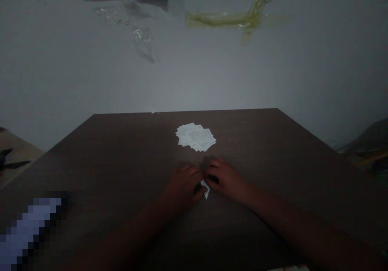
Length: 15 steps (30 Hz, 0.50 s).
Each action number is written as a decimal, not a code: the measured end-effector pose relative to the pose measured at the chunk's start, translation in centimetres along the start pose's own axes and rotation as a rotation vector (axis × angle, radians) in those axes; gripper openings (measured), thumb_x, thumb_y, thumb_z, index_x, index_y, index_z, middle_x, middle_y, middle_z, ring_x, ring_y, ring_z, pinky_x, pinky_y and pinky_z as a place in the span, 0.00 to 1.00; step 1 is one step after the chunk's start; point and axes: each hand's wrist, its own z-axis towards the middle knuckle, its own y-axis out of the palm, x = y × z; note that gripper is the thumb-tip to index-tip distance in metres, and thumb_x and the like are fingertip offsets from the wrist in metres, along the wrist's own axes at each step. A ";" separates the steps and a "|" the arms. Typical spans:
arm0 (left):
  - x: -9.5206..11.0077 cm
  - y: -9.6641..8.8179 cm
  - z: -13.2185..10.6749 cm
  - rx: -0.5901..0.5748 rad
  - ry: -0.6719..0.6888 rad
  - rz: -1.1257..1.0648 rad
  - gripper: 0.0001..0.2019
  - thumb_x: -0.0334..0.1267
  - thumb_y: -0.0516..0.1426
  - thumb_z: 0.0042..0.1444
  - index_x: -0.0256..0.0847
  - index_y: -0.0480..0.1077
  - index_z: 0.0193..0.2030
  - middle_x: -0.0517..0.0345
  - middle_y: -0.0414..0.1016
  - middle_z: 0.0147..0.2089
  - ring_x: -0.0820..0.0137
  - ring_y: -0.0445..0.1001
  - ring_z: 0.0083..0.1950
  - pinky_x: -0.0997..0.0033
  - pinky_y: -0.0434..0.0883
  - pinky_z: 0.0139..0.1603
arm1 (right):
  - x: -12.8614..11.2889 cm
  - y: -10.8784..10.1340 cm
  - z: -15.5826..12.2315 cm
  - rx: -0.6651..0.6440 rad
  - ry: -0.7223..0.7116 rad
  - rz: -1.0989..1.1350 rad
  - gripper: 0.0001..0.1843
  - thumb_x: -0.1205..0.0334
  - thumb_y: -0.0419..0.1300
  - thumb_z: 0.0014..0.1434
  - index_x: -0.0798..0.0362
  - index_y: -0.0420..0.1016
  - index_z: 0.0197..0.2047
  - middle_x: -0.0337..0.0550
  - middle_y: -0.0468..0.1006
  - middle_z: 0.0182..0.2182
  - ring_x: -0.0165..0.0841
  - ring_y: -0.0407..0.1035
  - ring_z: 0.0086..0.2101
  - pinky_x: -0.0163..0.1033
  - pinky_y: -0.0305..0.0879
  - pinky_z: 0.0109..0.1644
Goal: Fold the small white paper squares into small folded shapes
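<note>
Both my hands meet near the middle of a dark brown table point(136, 149). Between them is a small piece of white paper point(205, 191), partly hidden by the fingers, with a pointed end toward me. My left hand point(185, 184) is closed, its thumb and fingers pinching the paper's left side. My right hand point(222, 178) has curled fingers closed on the paper's upper right side. Just beyond the hands lies a loose heap of white paper pieces point(195, 136) with printed text, overlapping each other.
A pale wall point(194, 73) rises behind the table's far edge, with yellowish tape point(224, 20) and clear plastic scraps on it. At the lower left lies a blurred-out, pixelated bluish object point(30, 226). Dark items point(12, 164) sit beyond the table's left side.
</note>
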 end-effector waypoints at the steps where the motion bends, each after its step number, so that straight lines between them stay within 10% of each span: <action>1: 0.1 -0.1 0.0 -0.013 -0.014 0.004 0.11 0.34 0.71 0.78 0.47 0.85 0.63 0.47 0.92 0.68 0.45 0.88 0.73 0.41 0.83 0.78 | 0.0 -0.3 0.0 -0.009 -0.002 0.006 0.02 0.64 0.76 0.80 0.48 0.92 0.50 0.49 0.89 0.50 0.48 0.82 0.52 0.54 0.80 0.62; 15: 0.9 -1.5 -0.4 -0.074 -0.067 0.040 0.20 0.39 0.76 0.73 0.46 0.87 0.69 0.42 0.90 0.75 0.37 0.84 0.79 0.34 0.82 0.77 | -1.1 -2.1 -1.1 -0.105 0.021 0.015 0.17 0.60 0.85 0.70 0.50 0.94 0.60 0.53 0.89 0.59 0.52 0.81 0.60 0.58 0.77 0.68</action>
